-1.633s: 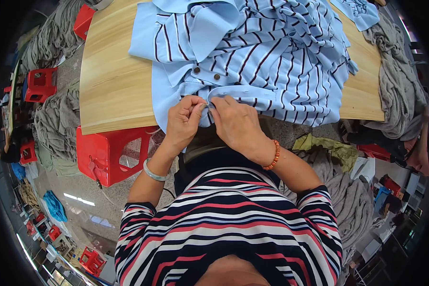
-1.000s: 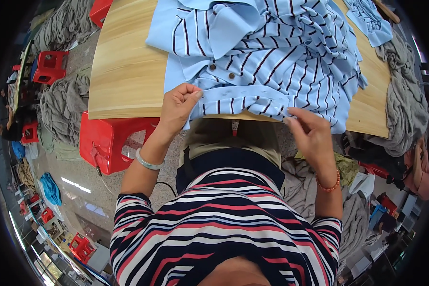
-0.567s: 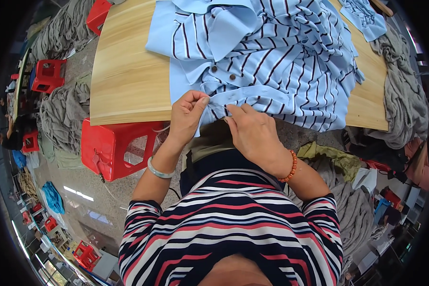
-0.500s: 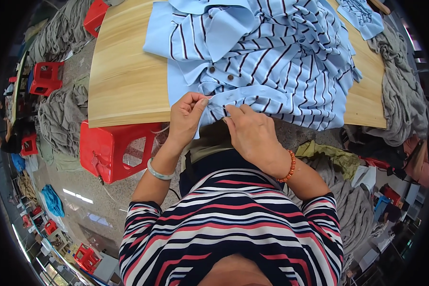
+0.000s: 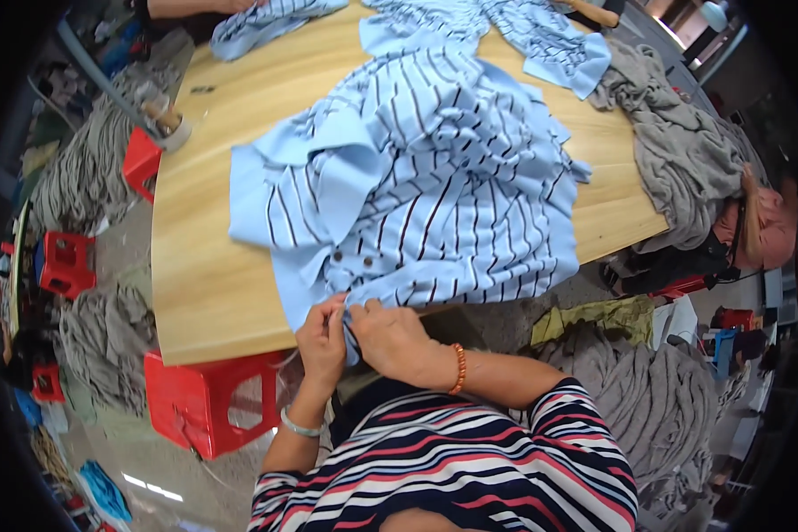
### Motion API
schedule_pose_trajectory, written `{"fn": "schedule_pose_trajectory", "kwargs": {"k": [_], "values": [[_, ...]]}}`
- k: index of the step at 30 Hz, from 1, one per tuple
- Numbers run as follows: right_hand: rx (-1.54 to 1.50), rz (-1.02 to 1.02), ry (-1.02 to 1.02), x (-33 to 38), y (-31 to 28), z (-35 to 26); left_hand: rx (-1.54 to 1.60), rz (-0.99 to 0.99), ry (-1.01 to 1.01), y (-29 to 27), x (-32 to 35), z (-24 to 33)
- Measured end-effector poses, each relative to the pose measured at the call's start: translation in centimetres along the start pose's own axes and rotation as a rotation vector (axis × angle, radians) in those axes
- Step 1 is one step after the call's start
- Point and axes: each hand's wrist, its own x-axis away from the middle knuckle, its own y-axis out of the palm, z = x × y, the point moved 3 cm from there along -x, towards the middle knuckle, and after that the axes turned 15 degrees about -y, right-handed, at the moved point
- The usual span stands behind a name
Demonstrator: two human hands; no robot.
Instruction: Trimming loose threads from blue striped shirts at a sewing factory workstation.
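Observation:
A light blue knit garment point(image 5: 470, 195) with dark and white stripes lies bunched on the wooden table, its near edge at the table's front. Two dark buttons point(image 5: 353, 259) show on it, close to my hands. My left hand point(image 5: 321, 344) pinches the plain blue edge of the garment between thumb and fingers. Right beside it, my right hand point(image 5: 397, 344) is closed on the same edge, its fingertips almost meeting the left ones. Whatever lies between the fingertips is too small to make out.
Similar striped pieces point(image 5: 554, 49) lie at the table's far side, where another person's hand point(image 5: 230, 5) touches one. Grey knit fabric point(image 5: 683, 168) drapes over the right edge. A red stool point(image 5: 206, 403) stands below the table's left front. A person point(image 5: 762, 226) sits at right.
The view has tilted up, so more of the far table shows. My right hand has come leftward along the garment's edge, close to my left hand, which keeps its pinch.

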Motion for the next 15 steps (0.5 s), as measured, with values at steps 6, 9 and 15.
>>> {"fn": "schedule_pose_trajectory", "kwargs": {"k": [6,9,15], "values": [[-0.096,0.069,-0.085,-1.2,0.9,1.0,0.139,-0.062,-0.001,0.1,-0.7,-1.0],[-0.169,0.08,-0.167,-0.7,-0.3,1.5,0.08,-0.088,-0.003,-0.4,-0.8,-0.6],[-0.318,-0.037,0.034,5.1,-5.8,5.5,-0.287,0.084,0.105,-2.3,-2.3,0.6]]}}
